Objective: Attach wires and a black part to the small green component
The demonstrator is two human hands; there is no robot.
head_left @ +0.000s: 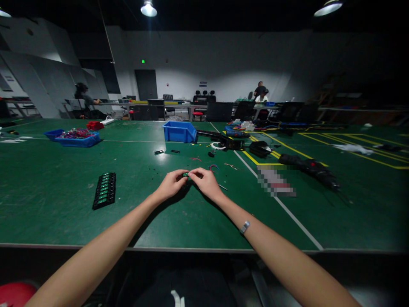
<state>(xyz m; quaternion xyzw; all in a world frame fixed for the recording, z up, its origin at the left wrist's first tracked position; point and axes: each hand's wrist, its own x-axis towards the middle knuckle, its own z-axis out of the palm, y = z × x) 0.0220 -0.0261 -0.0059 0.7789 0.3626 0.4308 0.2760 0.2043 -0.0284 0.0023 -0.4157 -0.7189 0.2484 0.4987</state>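
Between my two hands, over the middle of the green table [64, 179], is a small green part [185, 174]. My left hand [172, 183] is closed around its left side, thumb and fingers pinched together. From the right, the fingertips of my right hand [206, 181] are closed at the part's other end, close to my left fingers. Most of the part is hidden by the fingers. To the left lies a black tray [105, 190] with a row of several green pieces. Two small black parts [159, 152] [175, 151] lie beyond my hands.
An open blue bin [179, 132] stands at the back; a blue tray of wires [77, 137] is at the back left. On the right lie a black tool [308, 170], a blurred pale item [276, 181] and cables. People are in the distance.
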